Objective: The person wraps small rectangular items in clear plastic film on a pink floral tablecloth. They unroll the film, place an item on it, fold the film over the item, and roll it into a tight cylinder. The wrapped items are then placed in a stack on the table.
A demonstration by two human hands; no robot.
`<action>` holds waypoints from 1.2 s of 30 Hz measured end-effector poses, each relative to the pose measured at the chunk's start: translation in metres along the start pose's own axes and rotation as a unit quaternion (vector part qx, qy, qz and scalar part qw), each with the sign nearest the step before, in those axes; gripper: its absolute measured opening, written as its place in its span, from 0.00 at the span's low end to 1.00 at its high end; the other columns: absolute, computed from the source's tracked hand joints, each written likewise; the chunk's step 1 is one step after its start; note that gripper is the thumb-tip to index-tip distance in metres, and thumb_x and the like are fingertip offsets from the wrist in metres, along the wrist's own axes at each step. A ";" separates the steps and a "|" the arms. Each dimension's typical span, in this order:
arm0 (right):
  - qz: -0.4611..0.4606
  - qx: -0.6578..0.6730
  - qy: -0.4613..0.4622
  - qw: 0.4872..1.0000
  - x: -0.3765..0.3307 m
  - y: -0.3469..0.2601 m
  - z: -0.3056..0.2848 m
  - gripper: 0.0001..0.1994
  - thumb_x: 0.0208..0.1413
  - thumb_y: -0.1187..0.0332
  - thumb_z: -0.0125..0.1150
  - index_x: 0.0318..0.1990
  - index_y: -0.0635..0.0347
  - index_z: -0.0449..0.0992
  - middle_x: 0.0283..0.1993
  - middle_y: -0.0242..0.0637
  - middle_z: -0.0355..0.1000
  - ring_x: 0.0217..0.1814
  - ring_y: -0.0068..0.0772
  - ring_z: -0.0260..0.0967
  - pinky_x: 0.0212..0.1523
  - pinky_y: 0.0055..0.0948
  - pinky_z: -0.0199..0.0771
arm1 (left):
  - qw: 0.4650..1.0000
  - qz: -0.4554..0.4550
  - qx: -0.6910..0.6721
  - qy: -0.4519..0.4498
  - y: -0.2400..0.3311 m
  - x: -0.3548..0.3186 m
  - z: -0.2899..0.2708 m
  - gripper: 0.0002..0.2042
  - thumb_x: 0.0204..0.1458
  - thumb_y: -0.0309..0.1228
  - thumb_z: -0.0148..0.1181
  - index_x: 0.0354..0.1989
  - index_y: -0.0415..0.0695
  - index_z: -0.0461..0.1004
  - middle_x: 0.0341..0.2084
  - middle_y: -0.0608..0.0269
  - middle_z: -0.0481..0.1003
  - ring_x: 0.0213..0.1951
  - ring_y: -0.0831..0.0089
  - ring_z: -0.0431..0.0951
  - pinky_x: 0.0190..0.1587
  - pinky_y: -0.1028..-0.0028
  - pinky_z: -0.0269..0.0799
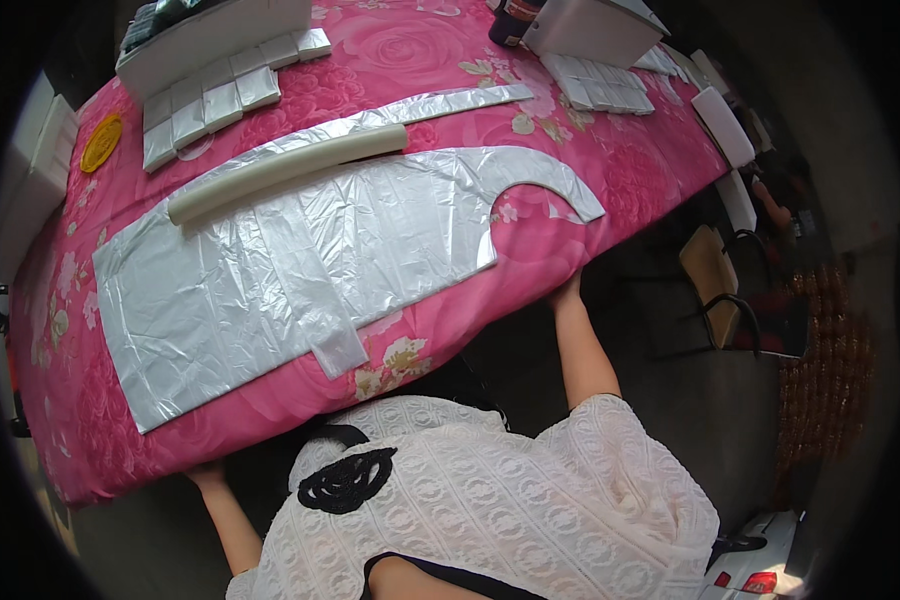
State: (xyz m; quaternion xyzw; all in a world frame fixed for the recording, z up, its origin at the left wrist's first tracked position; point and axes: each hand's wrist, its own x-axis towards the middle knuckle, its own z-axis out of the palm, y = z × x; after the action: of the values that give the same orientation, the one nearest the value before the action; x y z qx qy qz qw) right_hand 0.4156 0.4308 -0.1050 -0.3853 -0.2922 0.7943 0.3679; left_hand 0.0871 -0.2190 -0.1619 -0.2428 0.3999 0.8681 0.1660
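Note:
A thin clear plastic apron (270,270) lies spread flat on a table covered with a pink flowered cloth (530,250). A cream-coloured roll (290,170) rests across its far edge. My left hand (207,476) reaches under the near hanging edge of the cloth at the left, mostly hidden. My right hand (567,291) is pressed against the cloth's hanging edge at the right, fingers hidden under the cloth. Neither hand touches the apron.
Rows of folded white packets (210,100) lie at the far left beside a white box (210,35); more packets (600,90) and a white box (590,30) sit far right. A yellow disc (101,142) lies at the left. Chairs (715,280) stand to the right on the floor.

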 end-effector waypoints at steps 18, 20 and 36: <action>-0.047 -0.005 0.016 0.999 0.030 0.021 -0.009 0.31 0.50 0.41 0.40 0.55 0.55 0.62 0.57 0.42 0.60 0.59 0.47 0.56 0.58 0.41 0.57 | 0.968 0.073 0.072 0.230 -0.024 0.020 0.018 0.24 0.52 0.49 0.46 0.52 0.47 0.66 0.40 0.64 0.73 0.36 0.65 0.73 0.40 0.62 0.69; -0.053 -0.015 0.020 0.998 0.029 0.020 -0.008 0.30 0.51 0.43 0.41 0.54 0.55 0.63 0.56 0.42 0.61 0.58 0.47 0.57 0.57 0.41 0.58 | 0.969 0.062 0.069 0.230 -0.027 0.022 0.018 0.23 0.52 0.48 0.46 0.52 0.47 0.66 0.39 0.64 0.73 0.35 0.66 0.73 0.39 0.62 0.69; 0.203 -0.865 -0.410 0.208 -0.079 0.050 0.014 0.25 0.52 0.48 0.47 0.47 0.59 0.72 0.49 0.46 0.69 0.53 0.47 0.65 0.54 0.38 0.62 | 0.631 -0.159 0.684 -0.332 0.009 -0.135 0.153 0.11 0.52 0.31 0.52 0.37 0.36 0.74 0.28 0.61 0.76 0.31 0.76 0.74 0.36 0.76 0.70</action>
State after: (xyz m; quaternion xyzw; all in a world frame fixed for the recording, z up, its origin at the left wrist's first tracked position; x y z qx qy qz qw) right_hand 0.4198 0.3358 -0.1035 -0.1316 -0.8199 0.1450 -0.5380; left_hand 0.1497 -0.1189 0.0045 0.1848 0.7519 0.3282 0.5412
